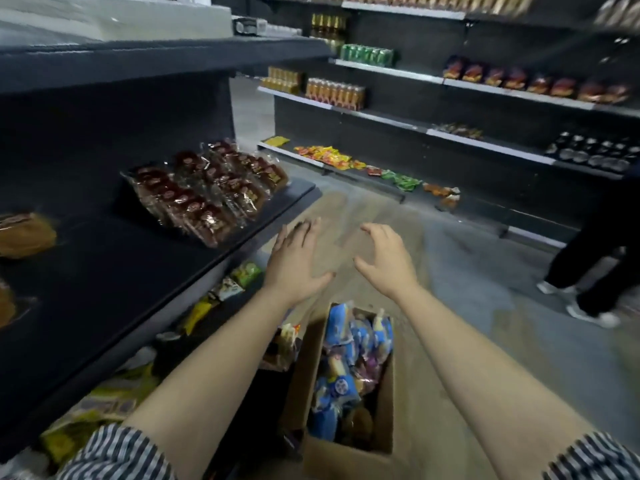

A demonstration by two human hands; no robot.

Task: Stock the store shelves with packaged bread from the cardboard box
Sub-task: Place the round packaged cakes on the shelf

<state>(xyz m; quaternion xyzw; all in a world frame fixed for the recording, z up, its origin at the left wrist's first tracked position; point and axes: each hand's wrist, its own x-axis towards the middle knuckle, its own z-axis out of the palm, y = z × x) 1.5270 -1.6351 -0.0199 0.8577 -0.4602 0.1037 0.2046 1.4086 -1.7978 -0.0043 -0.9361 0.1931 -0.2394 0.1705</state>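
Observation:
The cardboard box [310, 355] stands on the floor below my arms, filled with blue and white bread packages [349, 344]. My left hand [296, 263] is stretched out with straight fingers, holding nothing, just past the edge of the dark shelf [138, 271]. My right hand [384, 261] hovers beside it over the floor, fingers loosely curled and empty. A row of clear-wrapped dark bread packs [207, 192] leans on the shelf to the upper left of my hands. Another wrapped loaf [24, 233] lies at the shelf's left end.
A lower shelf holds yellow and green packets [221, 292]. Across the aisle, shelving [485, 143] carries drinks, snack bags and jars. A person's legs in dark trousers [595, 251] stand at the right. Grey floor [467, 278] stretches between the two shelf rows.

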